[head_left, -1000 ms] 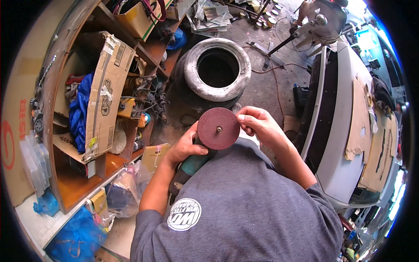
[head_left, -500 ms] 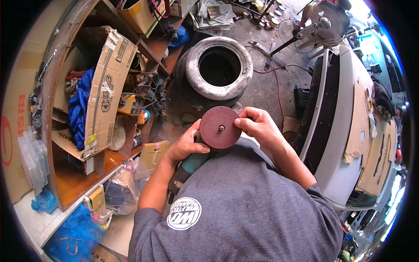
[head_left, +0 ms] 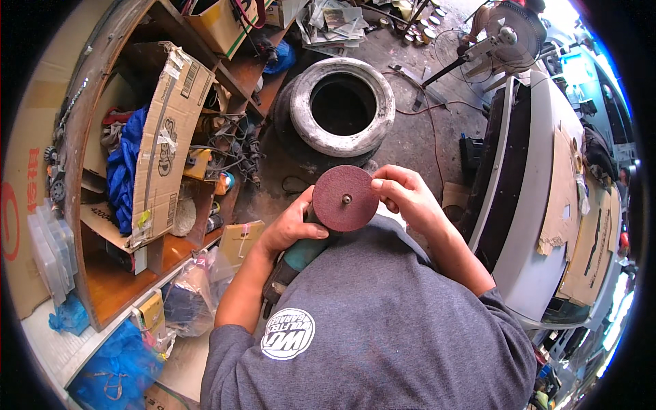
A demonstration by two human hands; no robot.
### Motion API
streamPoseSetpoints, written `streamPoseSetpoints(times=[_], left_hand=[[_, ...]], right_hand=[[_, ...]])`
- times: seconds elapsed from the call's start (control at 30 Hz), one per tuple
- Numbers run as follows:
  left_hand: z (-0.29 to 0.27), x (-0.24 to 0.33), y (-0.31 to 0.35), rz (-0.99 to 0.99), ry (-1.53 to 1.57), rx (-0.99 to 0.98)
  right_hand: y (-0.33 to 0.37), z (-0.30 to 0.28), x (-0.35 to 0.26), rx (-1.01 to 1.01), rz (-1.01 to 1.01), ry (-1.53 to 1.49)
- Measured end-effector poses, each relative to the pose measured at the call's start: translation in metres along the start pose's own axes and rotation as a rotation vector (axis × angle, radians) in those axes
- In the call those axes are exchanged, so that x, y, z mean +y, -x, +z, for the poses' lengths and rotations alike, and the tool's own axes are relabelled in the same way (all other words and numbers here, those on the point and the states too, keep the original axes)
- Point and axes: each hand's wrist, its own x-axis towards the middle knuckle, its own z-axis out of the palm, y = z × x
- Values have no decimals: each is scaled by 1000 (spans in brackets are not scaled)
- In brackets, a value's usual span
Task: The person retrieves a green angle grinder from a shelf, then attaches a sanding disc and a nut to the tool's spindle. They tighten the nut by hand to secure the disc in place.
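Observation:
A round reddish-brown sanding disc (head_left: 335,217) with a small metal spindle nut at its centre faces up in front of my chest. It is mounted on a teal and black angle grinder (head_left: 301,255), whose body is partly hidden by my left forearm and the shirt. My left hand (head_left: 295,224) is closed around the grinder's head, its thumb lying beneath the disc's lower left edge. At the disc's upper right rim, my right hand (head_left: 403,195) is closed, thumb and curled index finger pinched at the edge.
Stacked tires (head_left: 301,102) stand on the floor ahead. To the left is a wooden shelf (head_left: 116,294) with a cardboard box (head_left: 167,150) and tools. A grey car bumper (head_left: 533,184) lies to the right, and a fan (head_left: 506,34) stands at the far right.
My right thumb and fingers have shifted slightly up along the disc's rim, and the fingers are more curled. My left hand and the grinder stay in place.

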Motion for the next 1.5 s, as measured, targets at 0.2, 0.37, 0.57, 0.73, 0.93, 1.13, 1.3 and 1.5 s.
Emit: streamPoseSetpoints(times=[0.2,0.37,0.57,0.73,0.93,1.13,1.3,1.5], left_hand=[[-2,-4,-1,28,-37,-18],[0,-5,0,5,-7,-9],[1,-5,0,19,-8,-7],[3,-2,2,6,-22,9],[2,-5,1,13,-14,4],[5,-2,1,5,-13,14],[6,0,1,-1,-22,3],[7,-1,1,-1,-17,7]], right_hand=[[-4,-1,7,-41,-52,51],[-3,0,8,-25,-40,86],[-1,2,3,-34,-43,94],[-2,2,4,-19,-40,132],[-2,1,6,-12,-23,123],[-1,0,7,-18,-40,97],[0,0,6,-26,-38,92],[0,-2,8,-32,-42,83]])
